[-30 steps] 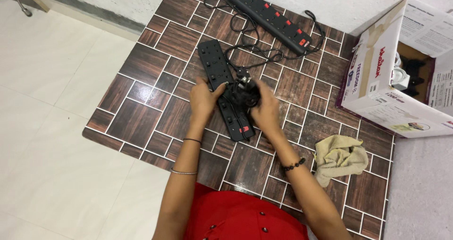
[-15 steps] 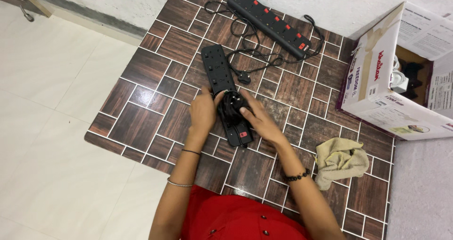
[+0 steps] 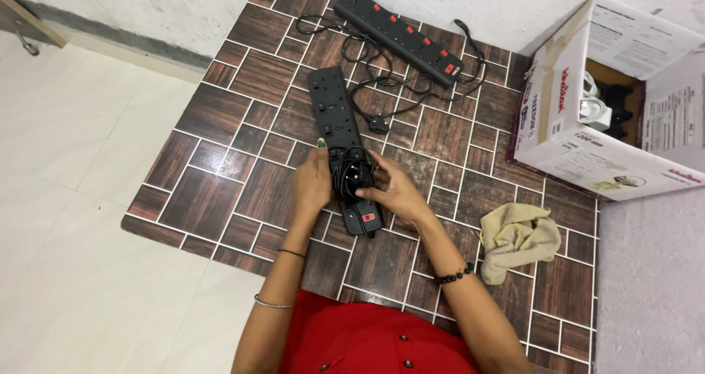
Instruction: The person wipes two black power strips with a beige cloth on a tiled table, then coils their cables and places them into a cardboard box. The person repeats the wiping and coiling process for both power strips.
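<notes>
A black power strip [image 3: 334,117] lies lengthwise on a brown tile-patterned mat [image 3: 220,168]. Its black cord is coiled into a bundle [image 3: 352,172] resting on the strip's near half. My left hand [image 3: 313,183] holds the strip's left side and presses the coil. My right hand [image 3: 395,190] grips the coil from the right. A red switch shows at the strip's near end. A second black power strip [image 3: 396,36] with several red switches lies at the far edge, its loose cord and plug [image 3: 379,124] trailing toward the first strip.
An open white cardboard box [image 3: 565,131] with cables and adapters inside stands at the right. A crumpled beige cloth [image 3: 518,236] lies on the mat near my right forearm. White floor tiles [image 3: 81,198] lie left; a grey wall runs along the far side.
The coiled cord came down from above the strip and now rests on it. Both hands lowered with it and closed in around the coil.
</notes>
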